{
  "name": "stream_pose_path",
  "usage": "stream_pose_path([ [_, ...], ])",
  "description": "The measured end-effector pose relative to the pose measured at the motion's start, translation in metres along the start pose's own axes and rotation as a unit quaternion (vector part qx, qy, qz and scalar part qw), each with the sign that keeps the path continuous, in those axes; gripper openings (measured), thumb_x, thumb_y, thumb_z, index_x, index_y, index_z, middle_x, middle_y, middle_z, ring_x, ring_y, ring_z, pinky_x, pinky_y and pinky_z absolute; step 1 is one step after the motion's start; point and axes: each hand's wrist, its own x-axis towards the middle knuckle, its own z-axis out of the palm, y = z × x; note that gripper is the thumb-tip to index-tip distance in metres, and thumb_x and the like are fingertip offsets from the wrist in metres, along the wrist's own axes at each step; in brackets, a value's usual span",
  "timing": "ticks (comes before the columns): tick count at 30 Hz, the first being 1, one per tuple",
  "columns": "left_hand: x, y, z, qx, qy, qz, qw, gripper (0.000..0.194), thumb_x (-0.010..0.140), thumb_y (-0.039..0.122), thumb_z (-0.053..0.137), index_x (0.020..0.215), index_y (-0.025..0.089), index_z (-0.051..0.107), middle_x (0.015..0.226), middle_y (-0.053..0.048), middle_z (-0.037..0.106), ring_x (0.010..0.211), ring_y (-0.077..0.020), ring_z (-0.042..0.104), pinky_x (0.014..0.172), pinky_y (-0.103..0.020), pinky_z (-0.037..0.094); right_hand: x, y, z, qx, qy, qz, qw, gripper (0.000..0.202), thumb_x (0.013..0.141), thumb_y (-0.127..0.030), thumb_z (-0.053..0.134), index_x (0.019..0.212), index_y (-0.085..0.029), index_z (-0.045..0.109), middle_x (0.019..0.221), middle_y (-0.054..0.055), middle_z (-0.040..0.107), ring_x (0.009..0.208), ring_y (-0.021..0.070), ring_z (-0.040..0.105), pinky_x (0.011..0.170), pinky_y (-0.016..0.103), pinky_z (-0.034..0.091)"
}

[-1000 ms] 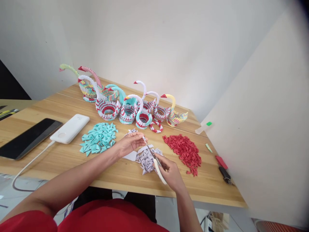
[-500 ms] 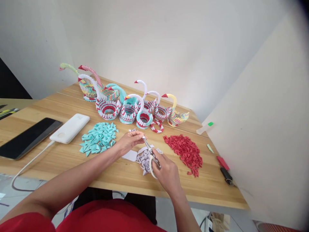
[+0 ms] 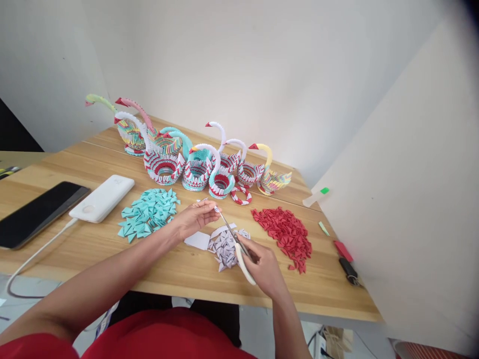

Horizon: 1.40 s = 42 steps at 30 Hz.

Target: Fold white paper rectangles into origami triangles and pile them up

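My left hand (image 3: 196,218) pinches a small white piece of paper (image 3: 216,209) between thumb and fingertips above the table. Wrapped round the white handles of a pair of scissors (image 3: 245,264) is my right hand (image 3: 262,264); the blade tips reach up to the paper at my left fingertips. Beneath the scissors lies a heap of pale lilac folded paper triangles (image 3: 223,249), with a flat white paper card (image 3: 197,241) beside it. A pile of turquoise paper triangles (image 3: 149,212) sits left of my left hand, and a pile of red paper triangles (image 3: 284,234) lies right of my right hand.
Several folded-paper swans (image 3: 164,167) stand along the back of the wooden table (image 3: 179,279), near a red-and-white paper ring (image 3: 241,196). On the left are a phone (image 3: 41,214) and a cabled white power bank (image 3: 103,198). A black key fob (image 3: 349,271) lies near the right edge.
The scissors' handles have spread and turned in my right hand, with the blades pointing more steeply toward the paper. My left hand still pinches the white piece. The view has shifted slightly.
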Motion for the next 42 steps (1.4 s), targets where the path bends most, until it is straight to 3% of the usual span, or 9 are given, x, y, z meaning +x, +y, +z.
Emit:
stream_pose_path([
  [9,-0.004,0.000,0.006,0.015,-0.007,-0.011,1.000,0.013,0.077,0.017,0.073,0.087,0.011,0.067,0.087,-0.008,0.072,0.077,-0.0135,0.068,0.080,-0.027,0.054,0.005,0.003,0.007,-0.001,0.009,0.000,1.000,0.041,0.080,-0.017,0.057,0.120,-0.023,0.065,0.113,0.004,0.070,0.099,0.0212,0.068,0.087,0.030,0.054],
  [17,-0.002,-0.004,0.004,0.099,-0.002,0.051,0.994,0.018,0.071,0.023,0.079,0.080,0.010,0.069,0.083,-0.006,0.073,0.075,-0.0139,0.067,0.078,-0.027,0.053,0.004,-0.003,0.011,-0.144,0.048,-0.062,0.986,0.045,0.082,-0.017,0.053,0.126,-0.022,0.061,0.107,0.008,0.072,0.091,0.0226,0.068,0.087,0.035,0.052],
  [23,-0.003,0.006,0.003,0.021,0.006,0.029,0.999,0.012,0.077,0.018,0.073,0.084,0.010,0.067,0.088,-0.010,0.074,0.079,-0.0157,0.070,0.080,-0.028,0.055,0.000,-0.003,0.003,-0.012,0.003,-0.003,1.000,0.041,0.081,-0.018,0.056,0.121,-0.025,0.064,0.111,0.004,0.071,0.089,0.0197,0.069,0.079,0.030,0.056],
  [30,-0.005,0.006,0.007,-0.001,-0.012,0.008,1.000,0.008,0.078,0.015,0.071,0.083,0.010,0.067,0.086,-0.010,0.074,0.077,-0.0150,0.070,0.076,-0.025,0.056,0.001,-0.006,0.004,0.004,0.003,0.014,1.000,0.040,0.080,-0.019,0.058,0.119,-0.021,0.066,0.110,0.005,0.071,0.089,0.0208,0.069,0.082,0.033,0.056],
  [36,-0.005,0.004,0.007,0.010,-0.032,0.012,0.999,0.015,0.074,0.020,0.076,0.082,0.011,0.068,0.086,-0.008,0.074,0.078,-0.0150,0.069,0.077,-0.027,0.055,0.002,-0.005,0.002,-0.024,0.002,0.004,1.000,0.040,0.080,-0.019,0.057,0.119,-0.021,0.066,0.108,0.005,0.072,0.087,0.0197,0.070,0.077,0.029,0.056],
  [40,-0.004,-0.001,0.006,0.073,-0.030,0.047,0.996,0.020,0.070,0.026,0.079,0.081,0.011,0.070,0.084,-0.008,0.074,0.078,-0.0156,0.068,0.079,-0.028,0.053,0.004,-0.006,0.006,-0.086,0.017,-0.037,0.995,0.041,0.080,-0.017,0.055,0.120,-0.022,0.064,0.114,0.005,0.070,0.101,0.0214,0.067,0.089,0.032,0.052],
  [42,-0.003,-0.004,0.006,0.106,-0.020,0.066,0.992,0.021,0.069,0.026,0.080,0.079,0.011,0.070,0.083,-0.008,0.074,0.078,-0.0160,0.067,0.079,-0.029,0.052,0.003,-0.007,0.010,-0.140,0.032,-0.061,0.988,0.043,0.081,-0.016,0.054,0.123,-0.021,0.062,0.111,0.007,0.070,0.099,0.0216,0.067,0.090,0.033,0.052],
])
